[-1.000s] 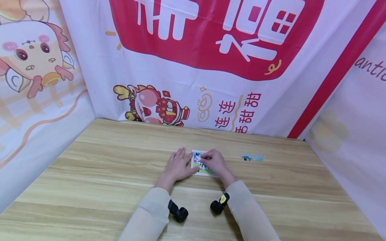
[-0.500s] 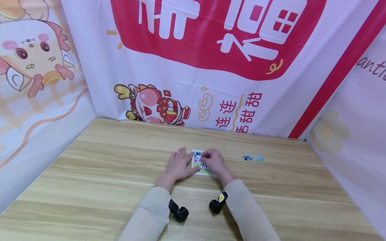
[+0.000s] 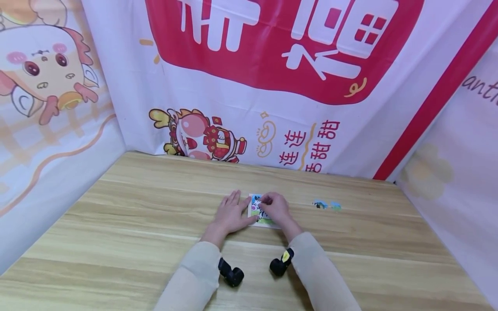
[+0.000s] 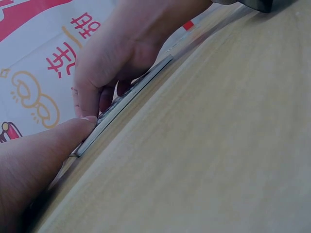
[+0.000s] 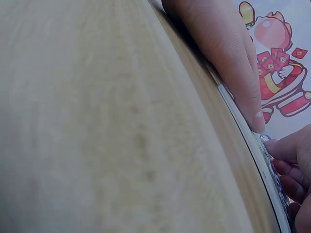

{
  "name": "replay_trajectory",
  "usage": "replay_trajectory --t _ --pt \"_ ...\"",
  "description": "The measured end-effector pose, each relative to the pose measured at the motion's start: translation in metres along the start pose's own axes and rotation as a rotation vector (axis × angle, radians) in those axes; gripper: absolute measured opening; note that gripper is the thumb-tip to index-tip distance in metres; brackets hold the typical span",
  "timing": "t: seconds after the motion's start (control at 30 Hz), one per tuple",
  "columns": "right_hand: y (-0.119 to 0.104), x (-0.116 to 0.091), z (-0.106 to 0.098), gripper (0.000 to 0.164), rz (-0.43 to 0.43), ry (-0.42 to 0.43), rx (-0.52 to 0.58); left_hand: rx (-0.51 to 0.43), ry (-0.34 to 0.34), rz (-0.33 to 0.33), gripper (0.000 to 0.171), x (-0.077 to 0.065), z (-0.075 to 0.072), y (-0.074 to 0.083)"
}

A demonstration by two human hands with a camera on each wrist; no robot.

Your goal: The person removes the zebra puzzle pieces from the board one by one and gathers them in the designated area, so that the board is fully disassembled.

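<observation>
Zebra board (image 3: 255, 211) flat on the tabletop (image 3: 155, 224), between the hands.
Right hand (image 3: 277, 209) covers its right part, fingers bunched narrow, tips down at its face; cannot tell if they pinch a piece. Left hand (image 3: 229, 215) spread at its left side, fingers straight, thumb on it. Two loose pieces (image 3: 320, 204) lie rightward, well apart, right hand nearer. Board's long axis unclear, partly covered; pale rim (image 3: 249, 210) borders the zebra.

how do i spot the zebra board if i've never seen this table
On the wooden table, look between the left hand and right hand. There lies the board, pale-edged. Unlike the small loose pieces to its right, it is larger and shows a striped zebra.
</observation>
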State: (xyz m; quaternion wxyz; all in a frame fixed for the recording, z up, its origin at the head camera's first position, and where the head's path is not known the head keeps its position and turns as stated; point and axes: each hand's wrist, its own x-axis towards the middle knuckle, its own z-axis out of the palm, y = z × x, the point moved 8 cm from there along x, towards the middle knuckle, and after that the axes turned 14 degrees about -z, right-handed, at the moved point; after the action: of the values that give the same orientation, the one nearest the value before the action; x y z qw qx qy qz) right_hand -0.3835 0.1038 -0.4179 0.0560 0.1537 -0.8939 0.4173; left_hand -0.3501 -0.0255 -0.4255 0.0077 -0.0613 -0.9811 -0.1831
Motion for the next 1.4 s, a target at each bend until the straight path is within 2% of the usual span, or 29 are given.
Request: replay_trajectory --t 0.23,0.37,0.53,0.8,1.07,1.33,1.4 --pt "0.0 0.001 0.001 0.012 0.003 0.016 0.053 -0.009 0.002 0.002 0.071 0.002 0.001 0.0" --pt "0.0 0.003 0.0 0.026 -0.006 0.02 0.066 -0.007 -0.003 -0.006 0.072 0.002 0.001 0.0" --pt "0.0 0.004 0.002 0.04 -0.001 -0.022 0.051 -0.003 -0.005 -0.008 0.073 0.001 0.0 0.001" --pt "-0.002 0.006 0.002 0.034 -0.048 -0.058 0.003 -0.007 0.004 0.002 0.073 0.0 -0.001 0.001" --pt "0.0 0.006 -0.004 0.033 -0.072 -0.073 0.016 0.0 -0.007 -0.002 0.073 0.0 0.0 0.0" --pt "0.0 0.005 -0.019 0.031 -0.059 -0.054 0.112 -0.006 -0.012 -0.007 0.073 0.0 0.0 -0.001" --pt "0.001 0.004 -0.024 0.03 -0.029 -0.061 0.15 -0.006 -0.015 -0.011 0.073 0.001 0.0 -0.001"
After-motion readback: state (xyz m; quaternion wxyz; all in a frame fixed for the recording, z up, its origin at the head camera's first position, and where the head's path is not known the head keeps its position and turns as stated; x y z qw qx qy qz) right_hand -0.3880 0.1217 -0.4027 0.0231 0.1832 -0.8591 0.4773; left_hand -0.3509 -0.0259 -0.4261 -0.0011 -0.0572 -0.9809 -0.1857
